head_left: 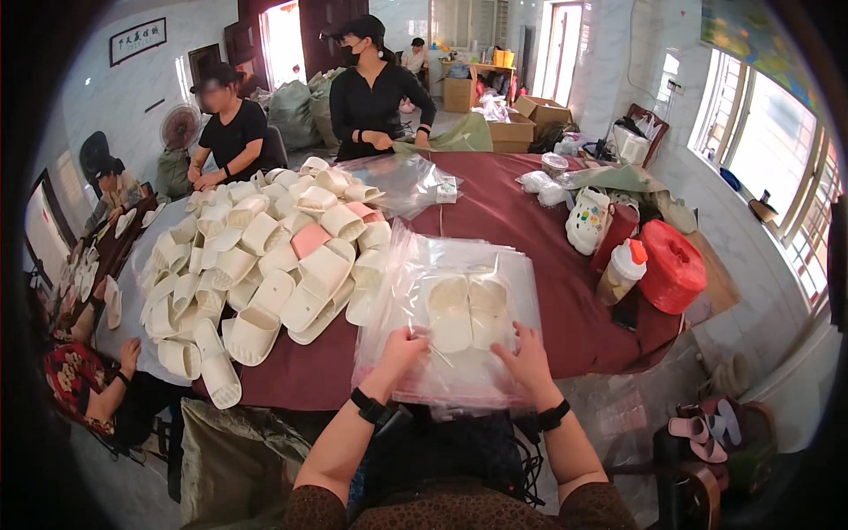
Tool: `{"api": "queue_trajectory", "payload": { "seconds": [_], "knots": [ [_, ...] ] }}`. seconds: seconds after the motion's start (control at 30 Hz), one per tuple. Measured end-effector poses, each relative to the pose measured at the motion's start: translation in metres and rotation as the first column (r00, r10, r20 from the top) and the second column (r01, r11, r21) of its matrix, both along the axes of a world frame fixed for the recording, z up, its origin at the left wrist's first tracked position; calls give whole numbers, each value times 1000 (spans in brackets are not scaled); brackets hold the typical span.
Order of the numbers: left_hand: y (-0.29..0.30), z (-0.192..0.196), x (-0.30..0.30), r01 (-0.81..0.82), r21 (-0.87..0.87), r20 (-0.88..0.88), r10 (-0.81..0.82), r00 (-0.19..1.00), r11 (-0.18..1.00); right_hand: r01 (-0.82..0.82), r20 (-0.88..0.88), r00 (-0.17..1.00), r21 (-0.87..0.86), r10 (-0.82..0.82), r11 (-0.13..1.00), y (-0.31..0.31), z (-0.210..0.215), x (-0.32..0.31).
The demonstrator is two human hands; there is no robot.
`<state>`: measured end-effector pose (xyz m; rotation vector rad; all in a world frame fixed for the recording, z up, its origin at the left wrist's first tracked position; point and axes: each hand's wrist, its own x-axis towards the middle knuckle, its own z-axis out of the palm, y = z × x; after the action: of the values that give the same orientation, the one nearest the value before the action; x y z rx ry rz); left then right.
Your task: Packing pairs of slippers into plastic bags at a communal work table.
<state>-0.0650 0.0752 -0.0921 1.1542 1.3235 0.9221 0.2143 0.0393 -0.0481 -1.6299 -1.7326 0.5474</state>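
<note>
A pair of cream slippers (469,311) lies side by side under clear film on a stack of clear plastic bags (517,265) in front of me. My left hand (403,352) rests on the bags at the left slipper's near end, its fingers extended and apart. At the right slipper's near side, my right hand (526,358) touches the film with thumb and fingers spread. Neither hand visibly grips anything. Left of the bags rises a big heap of cream slippers (256,344), with a few pink slippers (310,239) among them.
On the dark red tablecloth (477,199), at right, stand a bottle with an orange cap (624,272), a red twine roll (671,268) and a white clog (587,221). Two people in black (367,102) work across the table; another person's hand (130,355) is at the left edge.
</note>
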Motion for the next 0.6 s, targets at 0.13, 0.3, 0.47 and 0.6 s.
{"api": "queue_trajectory", "payload": {
  "seconds": [0.13,0.3,0.47,0.6],
  "knots": [
    [-13,28,2,-256,216,-53,273,961,942,-68,-110,991,74,76,995,0,6,27],
    [-61,56,-28,220,754,-595,503,627,619,-317,202,942,277,268,907,-25,34,54],
    [-81,55,-48,593,502,-778,29,628,629,-583,536,749,255,390,771,-34,28,54],
    [-78,41,-61,611,489,-776,-10,631,622,-654,482,722,240,496,718,-29,26,54]
  ]
}}
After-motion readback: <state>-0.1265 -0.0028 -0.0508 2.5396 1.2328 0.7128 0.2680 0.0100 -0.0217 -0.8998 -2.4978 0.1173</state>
